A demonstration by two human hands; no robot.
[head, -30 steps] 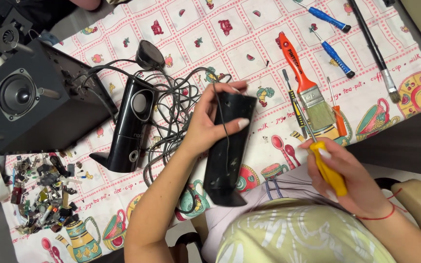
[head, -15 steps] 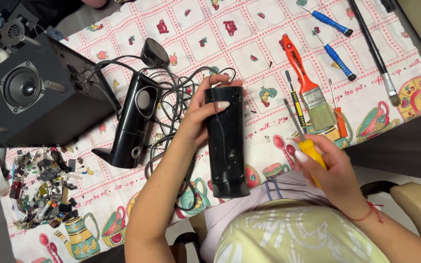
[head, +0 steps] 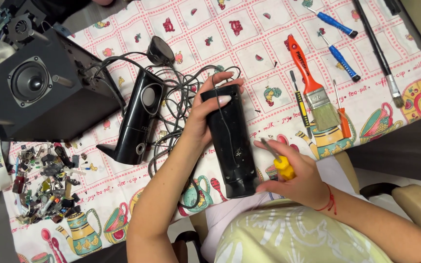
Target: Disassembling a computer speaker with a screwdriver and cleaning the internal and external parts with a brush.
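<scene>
Left hand (head: 205, 109) clamped on slim black speaker (head: 230, 141), mid-frame, back side up. Right hand (head: 296, 178) grips yellow screwdriver (head: 279, 163), tip just beside the casing. Casing looks closed; opening it looks not yet done. Second speaker (head: 137, 119) untouched, left of centre.

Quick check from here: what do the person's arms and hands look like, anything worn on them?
Both forearms are bare, with no sleeves or gloves showing. The left hand has long, pale-polished nails. The right hand has a thin red string bracelet at the wrist. No rings or watch can be made out.
</scene>
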